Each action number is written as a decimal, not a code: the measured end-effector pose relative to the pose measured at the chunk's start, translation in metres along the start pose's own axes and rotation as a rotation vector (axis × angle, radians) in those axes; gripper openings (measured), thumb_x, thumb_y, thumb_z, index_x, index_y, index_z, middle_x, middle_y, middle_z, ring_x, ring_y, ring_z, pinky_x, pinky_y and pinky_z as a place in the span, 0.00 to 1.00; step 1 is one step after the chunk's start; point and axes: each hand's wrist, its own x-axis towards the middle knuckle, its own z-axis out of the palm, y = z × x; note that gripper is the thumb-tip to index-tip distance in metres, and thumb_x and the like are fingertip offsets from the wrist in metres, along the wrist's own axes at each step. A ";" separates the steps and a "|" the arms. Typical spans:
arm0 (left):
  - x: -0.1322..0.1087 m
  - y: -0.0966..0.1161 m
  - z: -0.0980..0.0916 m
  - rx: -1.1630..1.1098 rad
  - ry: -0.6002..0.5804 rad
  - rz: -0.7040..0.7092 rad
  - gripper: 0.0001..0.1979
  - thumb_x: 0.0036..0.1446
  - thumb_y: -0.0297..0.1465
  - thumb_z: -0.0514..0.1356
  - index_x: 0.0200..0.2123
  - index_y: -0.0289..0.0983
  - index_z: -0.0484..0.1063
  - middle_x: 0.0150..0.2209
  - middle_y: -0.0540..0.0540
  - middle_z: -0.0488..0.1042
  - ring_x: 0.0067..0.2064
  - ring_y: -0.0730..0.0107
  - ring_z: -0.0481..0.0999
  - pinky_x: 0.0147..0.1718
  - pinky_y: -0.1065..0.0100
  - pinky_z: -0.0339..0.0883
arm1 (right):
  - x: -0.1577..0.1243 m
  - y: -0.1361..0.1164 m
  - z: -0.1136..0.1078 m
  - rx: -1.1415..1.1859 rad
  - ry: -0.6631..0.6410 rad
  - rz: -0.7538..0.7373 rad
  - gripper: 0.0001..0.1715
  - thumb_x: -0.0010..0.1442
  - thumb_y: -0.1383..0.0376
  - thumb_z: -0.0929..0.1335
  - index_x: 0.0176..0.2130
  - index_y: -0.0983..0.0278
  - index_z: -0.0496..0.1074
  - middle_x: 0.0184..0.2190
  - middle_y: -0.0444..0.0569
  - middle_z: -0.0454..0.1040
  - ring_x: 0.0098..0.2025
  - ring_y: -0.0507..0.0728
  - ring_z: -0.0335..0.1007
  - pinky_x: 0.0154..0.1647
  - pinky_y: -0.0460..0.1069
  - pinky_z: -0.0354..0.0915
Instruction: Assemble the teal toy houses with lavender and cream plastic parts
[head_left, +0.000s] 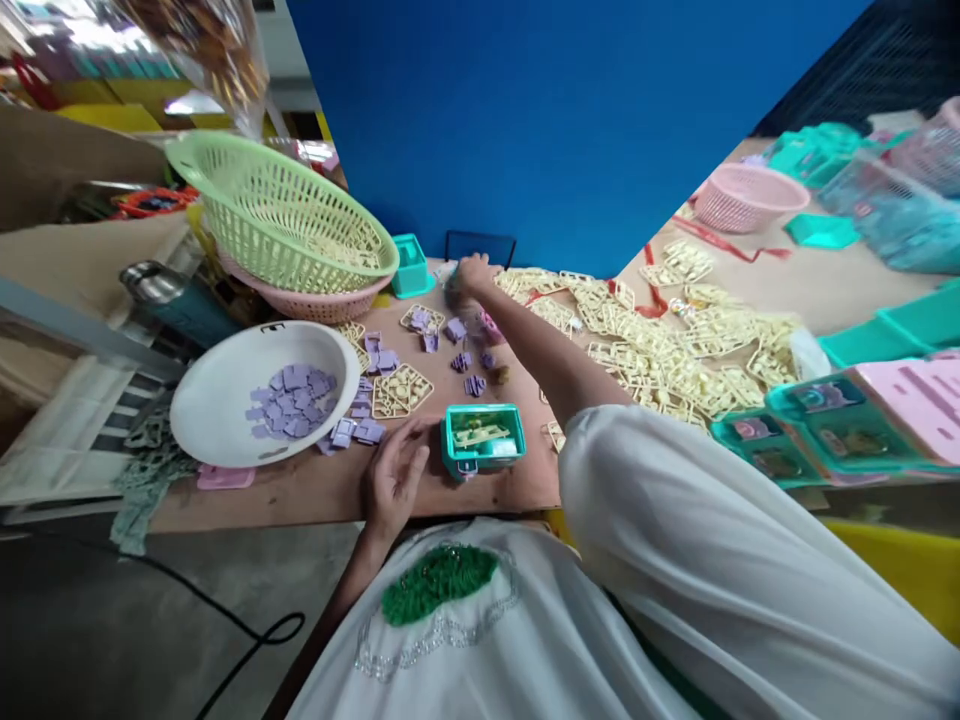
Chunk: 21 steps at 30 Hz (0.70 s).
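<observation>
The left hand [395, 472] rests relaxed, holding nothing, just beside the small teal box [491, 462]; the right hand [474, 274] reaches to the table's far side, its fingertips too unclear to tell whether they grasp anything. The box stands near the front edge of the table [538, 482], with cream parts [480, 436] inside. Beyond it lie loose purple pieces [474, 385], then cream frames [664, 370] to the right. A tidy reach would probably keep the right forearm [551, 345] above them, the left hand steadying the box.
</observation>
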 end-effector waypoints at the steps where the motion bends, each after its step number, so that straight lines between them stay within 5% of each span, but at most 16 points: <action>1: 0.000 0.001 0.000 -0.018 -0.007 -0.010 0.27 0.70 0.49 0.60 0.62 0.39 0.75 0.60 0.37 0.80 0.61 0.55 0.81 0.62 0.56 0.76 | 0.008 0.001 0.004 0.003 -0.017 0.023 0.27 0.63 0.63 0.75 0.57 0.74 0.74 0.60 0.70 0.73 0.68 0.77 0.61 0.67 0.80 0.54; 10: -0.002 0.004 -0.003 -0.067 -0.023 -0.065 0.25 0.69 0.48 0.62 0.61 0.40 0.76 0.60 0.37 0.80 0.61 0.53 0.80 0.63 0.56 0.75 | 0.014 0.020 -0.002 0.129 0.107 -0.029 0.18 0.68 0.62 0.71 0.54 0.68 0.73 0.54 0.63 0.79 0.59 0.70 0.75 0.60 0.61 0.70; 21: -0.002 -0.002 0.006 -0.108 0.045 -0.084 0.27 0.66 0.53 0.62 0.57 0.40 0.80 0.58 0.37 0.82 0.59 0.54 0.83 0.59 0.59 0.79 | -0.005 0.028 -0.026 0.248 0.218 -0.100 0.11 0.62 0.65 0.69 0.43 0.67 0.79 0.45 0.58 0.82 0.45 0.62 0.75 0.45 0.49 0.68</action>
